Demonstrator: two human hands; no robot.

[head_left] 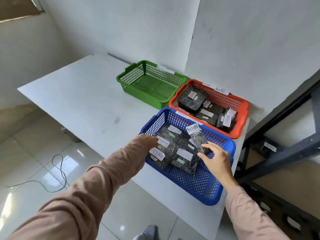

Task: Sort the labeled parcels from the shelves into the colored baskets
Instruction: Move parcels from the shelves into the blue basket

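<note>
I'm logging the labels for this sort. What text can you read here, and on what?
"RETURN": upright parcel, blue basket.
"RETURN": far-left parcel there.
"RETURN": near-left parcel there.
"RETURN": rightmost parcel, orange basket.
"OVERDUE": orange basket's rim tag.
Too blurred to read whole: green basket's tag, blue basket's tag, small stickers.

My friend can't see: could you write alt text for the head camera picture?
A person's left hand touches and right hand grips dark parcels labelled RETURN in a blue basket on a white table. Behind it stand an orange basket holding parcels and an empty green basket.
</note>
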